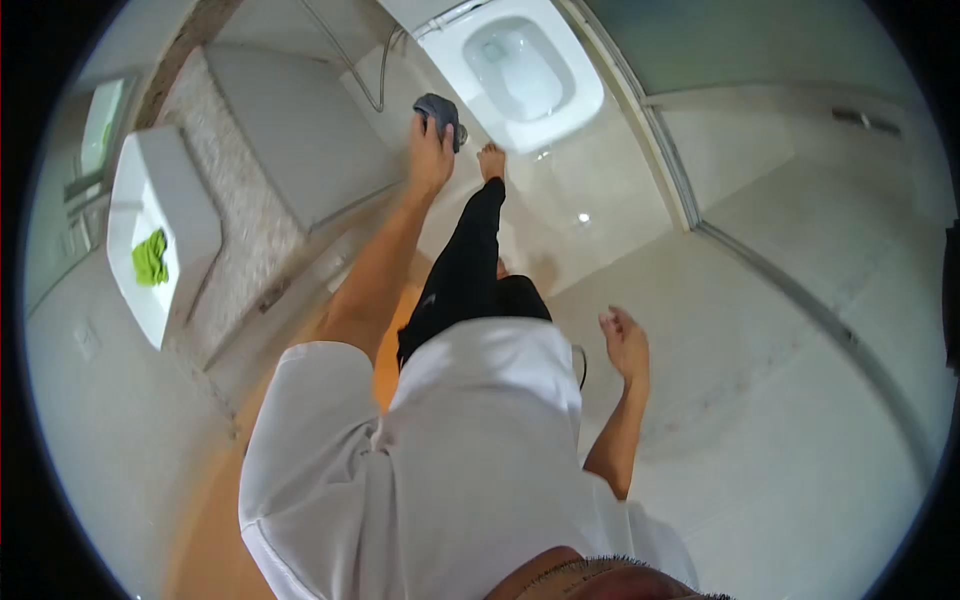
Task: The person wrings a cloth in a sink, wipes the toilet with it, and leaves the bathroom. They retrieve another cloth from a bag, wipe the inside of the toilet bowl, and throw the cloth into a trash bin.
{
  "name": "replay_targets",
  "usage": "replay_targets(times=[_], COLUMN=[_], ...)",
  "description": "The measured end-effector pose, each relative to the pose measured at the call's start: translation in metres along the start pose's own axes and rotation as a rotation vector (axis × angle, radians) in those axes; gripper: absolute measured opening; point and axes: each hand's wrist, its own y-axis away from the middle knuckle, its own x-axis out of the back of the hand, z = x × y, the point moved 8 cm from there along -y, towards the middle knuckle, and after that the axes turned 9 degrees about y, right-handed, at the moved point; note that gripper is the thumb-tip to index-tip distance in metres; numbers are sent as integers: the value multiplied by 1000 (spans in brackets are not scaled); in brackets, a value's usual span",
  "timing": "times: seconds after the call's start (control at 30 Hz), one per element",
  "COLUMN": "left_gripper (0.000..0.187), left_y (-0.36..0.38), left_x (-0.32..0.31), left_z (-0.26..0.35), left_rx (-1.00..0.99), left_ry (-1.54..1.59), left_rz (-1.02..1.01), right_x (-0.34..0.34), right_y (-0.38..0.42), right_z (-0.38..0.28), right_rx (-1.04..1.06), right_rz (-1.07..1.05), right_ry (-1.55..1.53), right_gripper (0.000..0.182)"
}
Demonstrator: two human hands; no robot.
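Observation:
My left hand (432, 158) is stretched forward at the upper middle, its fingers wrapped round a dark grey cloth (437, 112). The cloth hangs just left of the white toilet (578, 95), apart from its rim. My right hand (626, 342) is at my right side, away from any object, with its fingers loosely curled and parted and nothing in them. A green cloth (150, 258) lies crumpled in the white washbasin (130, 190) at the left.
A speckled stone counter (240, 190) runs beside the basin, with a pale cabinet (300, 120) next to it. A hose (381, 85) hangs left of the toilet. A glass partition with a metal rail (800, 292) stands at the right. My bare foot (492, 163) is near the toilet's base.

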Motion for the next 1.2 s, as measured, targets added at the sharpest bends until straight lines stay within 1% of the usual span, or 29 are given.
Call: replay_targets(times=[0.03, 0.1, 0.17, 0.2, 0.27, 0.3, 0.37, 0.43, 0.47, 0.5, 0.57, 0.6, 0.63, 0.67, 0.7, 0.77, 0.8, 0.83, 0.87, 0.93, 0.97, 1.03, 1.1, 1.13, 1.2], left_gripper=[50, 51, 52, 52, 53, 55, 52, 42, 42, 42, 48, 47, 46, 48, 51, 29, 28, 29, 29, 40, 40, 49, 55, 56, 46], left_y=[-25, -68, -103, -122, -158, -175, -200, -223, -232, -242, -254, -279, -280, -270, -259, -241, -227, -213, -200, -181, -170, -141, -104, -86, -69], left_x=[-24, -69, -111, -125, -134, -134, -145, -164, -179, -189, -224, -235, -234, -228, -218, -169, -149, -136, -137, -128, -137, -145, -164, -176, -180], left_z=[-18, -60, -93, -110, -109, -97, -84, -69, -63, -72, -95, -58, -59, -81, -107, -107, -103, -98, -90, -100, -96, -97, -89, -86, -71], left_rx=[-5, 58, -49, -22, -90, -106, 20, -294, -331, -311, -318, -413, -443, -460, -481, -289, -214, -141, -138, 164, 170, 340, 554, 599, 628], left_ry=[-60, -132, -262, -273, -465, -470, -674, -702, -707, -718, -701, -703, -755, -803, -848, -729, -724, -718, -724, -678, -691, -721, -551, -516, -469], left_rz=[9, 7, -22, -28, 98, 110, 29, -20, -79, -66, -253, -287, -301, -277, -257, -139, -61, 17, 11, 124, 125, 339, 407, 405, 478], right_x=[-3, -7, -8, -8, -4, -5, -6, -3, -1, 3, 8, 15, 26, 35, 42, 60, 66, 71, 75, 72, 72, 75, 69, 65, 53], right_y=[-12, -53, -79, -97, -122, -132, -160, -189, -207, -227, -252, -264, -281, -290, -295, -306, -310, -313, -316, -323, -327, -332, -331, -332, -332], right_z=[-4, -19, -24, -29, -22, -13, 7, 3, 1, 2, 0, -1, -5, -5, -2, 8, 15, 22, 30, 33, 36, 32, 22, 20, 20], right_rx=[-23, -37, -147, -151, -230, -234, -258, -262, -249, -233, -139, -138, -148, -163, -163, -181, -208, -209, -189, -152, -161, -165, -235, -230, -250], right_rz=[-22, -68, -138, -165, -199, -220, -216, -268, -306, -316, -336, -352, -346, -340, -354, -342, -356, -360, -368, -378, -372, -365, -420, -433, -483], right_ry=[16, 46, -142, -130, -132, -120, -30, -16, -6, 10, 64, 76, 13, -51, -45, -130, -127, -129, -78, -35, -20, -3, -84, -81, -167], right_gripper=[49, 48, 44, 44, 42, 42, 41, 41, 40, 40, 37, 37, 36, 34, 34, 33, 33, 33, 33, 34, 34, 35, 36, 36, 35])
